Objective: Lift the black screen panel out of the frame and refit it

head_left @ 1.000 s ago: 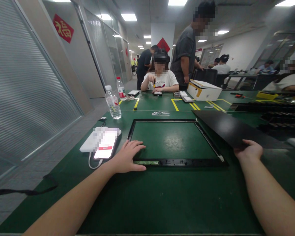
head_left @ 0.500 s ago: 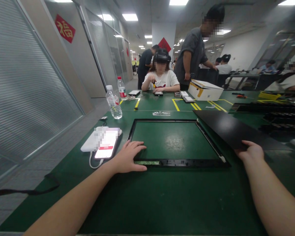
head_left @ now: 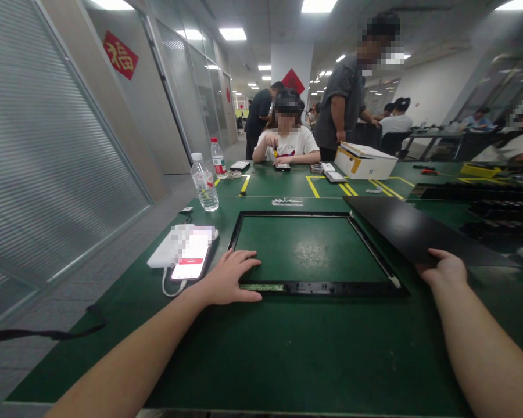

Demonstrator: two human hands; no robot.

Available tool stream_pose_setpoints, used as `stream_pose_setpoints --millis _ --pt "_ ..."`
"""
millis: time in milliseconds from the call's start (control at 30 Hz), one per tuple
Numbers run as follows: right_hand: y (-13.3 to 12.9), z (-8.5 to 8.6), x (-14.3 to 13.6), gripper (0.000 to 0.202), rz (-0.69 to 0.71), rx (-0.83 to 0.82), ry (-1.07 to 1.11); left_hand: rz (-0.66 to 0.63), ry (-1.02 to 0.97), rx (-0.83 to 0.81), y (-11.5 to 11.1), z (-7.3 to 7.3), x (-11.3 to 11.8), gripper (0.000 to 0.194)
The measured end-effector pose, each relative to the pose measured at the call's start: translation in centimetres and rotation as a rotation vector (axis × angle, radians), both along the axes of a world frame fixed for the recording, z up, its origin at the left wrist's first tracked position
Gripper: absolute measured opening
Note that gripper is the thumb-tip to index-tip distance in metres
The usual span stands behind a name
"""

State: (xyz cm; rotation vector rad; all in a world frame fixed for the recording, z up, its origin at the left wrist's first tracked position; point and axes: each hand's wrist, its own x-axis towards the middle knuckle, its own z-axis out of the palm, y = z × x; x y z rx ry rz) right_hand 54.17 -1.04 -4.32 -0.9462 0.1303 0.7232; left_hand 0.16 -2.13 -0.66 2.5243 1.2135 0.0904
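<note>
A thin black rectangular frame (head_left: pixel 331 288) lies flat on the green table (head_left: pixel 305 348), with the tabletop showing through its middle. A green strip (head_left: pixel 264 288) shows in its near bar. My left hand (head_left: pixel 233 277) rests on the frame's near left corner, fingers spread, the thumb along the near bar. To the right, my right hand (head_left: pixel 445 268) grips the near edge of a flat black panel (head_left: pixel 412 226), thumb on top and the other fingers hidden beneath. The panel's far left corner comes close to the frame's far right corner.
Left of the frame are a lit phone (head_left: pixel 194 253) with a cable, a white flat box (head_left: pixel 165 247) and a water bottle (head_left: pixel 204 184). Dark stacked parts (head_left: pixel 501 206) stand at the right. Across the table, a person (head_left: pixel 286 142) sits near a white box (head_left: pixel 366 161).
The view has shifted very slightly. Both hands, the frame and the panel keep their places on the table.
</note>
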Motion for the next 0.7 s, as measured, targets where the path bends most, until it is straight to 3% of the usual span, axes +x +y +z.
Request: stream_pose_setpoints --millis 233,700 --pt "-0.1 1.1 -0.6 0.036 -0.049 -0.176 0.050 0.000 -0.029 0.005 0.0 -0.2 -0.1 0.075" --pt "-0.8 1.9 -1.6 0.031 -0.039 -0.171 0.005 -0.003 -0.016 -0.005 -0.1 0.1 0.1 0.078"
